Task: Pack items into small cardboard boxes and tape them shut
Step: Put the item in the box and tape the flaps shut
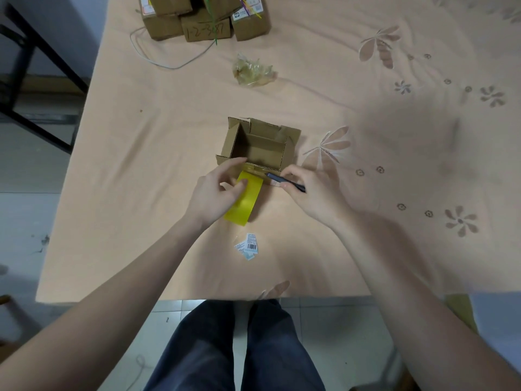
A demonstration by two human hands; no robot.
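Observation:
A small open cardboard box (260,142) stands in the middle of the table with its flaps up and nothing visible inside. A yellow roll of tape (245,201) lies against its near side, with a strip of clear tape running onto the box's near flap. My left hand (217,193) grips the roll, fingers curled round its upper edge. My right hand (307,193) holds a dark pen-shaped cutter (284,182), its tip at the tape strip beside the box's near edge.
A stack of closed cardboard boxes (203,21) sits at the far edge with a grey cord (169,64) beside it. Crumpled clear plastic (253,70) lies beyond the open box. Torn barcode labels (248,246) lie near me. The table's left edge drops to a tiled floor.

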